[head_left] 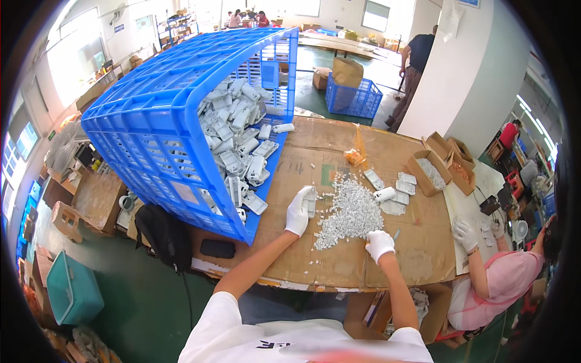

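My left hand (pixel 297 213), in a white glove, grips a white plastic casing (pixel 310 203) that stands on its end at the left edge of a heap of small white plastic parts (pixel 348 212). At the near right edge of that heap is my gloved right hand (pixel 380 244), its fingers drawn together; what they hold is too small to make out. A slim grey piece (pixel 397 235) pokes out beside this hand, and I cannot tell if it is held. Several white casings (pixel 393 196) lie right of the heap.
A big blue crate (pixel 181 112) lies on its side at the left, casings (pixel 239 130) spilling out. Cardboard (pixel 302 260) covers the table. Small boxes (pixel 426 172) hold parts at the right. A co-worker in pink (pixel 502 275) sits close at the right. A black case (pixel 218 248) lies near the front edge.
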### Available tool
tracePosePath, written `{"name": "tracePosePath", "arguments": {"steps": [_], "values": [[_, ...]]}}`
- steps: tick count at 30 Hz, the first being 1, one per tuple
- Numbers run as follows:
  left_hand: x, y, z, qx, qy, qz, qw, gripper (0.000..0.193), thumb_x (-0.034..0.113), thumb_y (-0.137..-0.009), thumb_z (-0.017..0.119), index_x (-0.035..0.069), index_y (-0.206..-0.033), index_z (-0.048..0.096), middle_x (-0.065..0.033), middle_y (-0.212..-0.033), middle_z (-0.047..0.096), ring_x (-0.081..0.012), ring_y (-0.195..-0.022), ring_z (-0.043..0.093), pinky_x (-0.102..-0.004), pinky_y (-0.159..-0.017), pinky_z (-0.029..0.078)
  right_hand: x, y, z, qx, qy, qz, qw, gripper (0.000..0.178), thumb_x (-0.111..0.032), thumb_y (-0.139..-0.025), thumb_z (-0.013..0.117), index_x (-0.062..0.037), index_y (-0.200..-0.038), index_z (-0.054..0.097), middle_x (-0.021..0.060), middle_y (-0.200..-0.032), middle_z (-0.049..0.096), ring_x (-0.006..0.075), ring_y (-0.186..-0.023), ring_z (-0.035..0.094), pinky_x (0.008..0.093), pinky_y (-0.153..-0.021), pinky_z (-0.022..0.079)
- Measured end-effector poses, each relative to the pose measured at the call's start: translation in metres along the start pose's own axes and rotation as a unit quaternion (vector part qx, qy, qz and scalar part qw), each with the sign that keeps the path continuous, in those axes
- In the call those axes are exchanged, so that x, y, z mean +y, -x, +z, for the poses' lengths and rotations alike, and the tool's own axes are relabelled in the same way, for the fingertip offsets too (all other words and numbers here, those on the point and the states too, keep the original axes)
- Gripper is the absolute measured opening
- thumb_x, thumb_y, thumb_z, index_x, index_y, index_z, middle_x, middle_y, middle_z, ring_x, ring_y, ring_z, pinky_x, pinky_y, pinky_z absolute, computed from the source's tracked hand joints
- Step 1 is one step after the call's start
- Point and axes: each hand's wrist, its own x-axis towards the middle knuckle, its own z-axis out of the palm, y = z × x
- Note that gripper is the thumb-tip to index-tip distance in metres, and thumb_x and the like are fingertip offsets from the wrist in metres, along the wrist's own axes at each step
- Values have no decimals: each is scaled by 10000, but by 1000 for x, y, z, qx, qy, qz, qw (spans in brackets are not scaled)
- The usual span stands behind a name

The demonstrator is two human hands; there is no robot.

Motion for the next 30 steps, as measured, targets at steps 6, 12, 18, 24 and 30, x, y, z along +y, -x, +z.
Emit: {"name": "tracePosePath", "arguments": {"steps": [6,12,18,24,30], "values": [[1,3,9,-9,1,-54,999,594,-71,-915,452,116,-1478,430,-172,-1398,573,-310,-1308,548,-375,-1073,437,-14,19,12,160,-117,-26,980,149,-126,-784,709,-81,-896,622,127,-875,621,320,-825,684,424,-722,567],[2,-14,-1,-31,-58,-39,997,681,-21,-794,583,50,-1457,447,-216,-1386,562,-340,-1285,550,-384,-1071,444,-100,-52,-7,321,-417,-188,830,205,25,-769,693,-64,-953,688,141,-919,679,312,-822,671,355,-720,538],[4,-26,11,-41,-64,-53,996,511,62,-837,687,80,-1333,566,-199,-1212,661,-353,-1119,646,-412,-946,518,-135,-105,-1,379,-322,-154,854,272,55,-736,633,-78,-969,674,112,-948,626,311,-864,646,376,-721,531],[-11,-3,7,-67,6,-75,995,381,21,-848,704,8,-1222,632,-112,-1185,690,-204,-1088,648,-343,-960,517,-149,-106,48,468,-235,-125,842,129,-138,-800,650,-122,-928,649,84,-944,648,292,-906,652,396,-796,547],[23,1,12,-68,-47,-20,996,365,-57,-833,648,13,-1191,618,-113,-1122,667,-205,-1045,646,-332,-927,511,-148,-91,27,453,-309,-81,832,170,-96,-760,719,-113,-916,653,54,-967,586,262,-884,638,365,-738,540]]}}
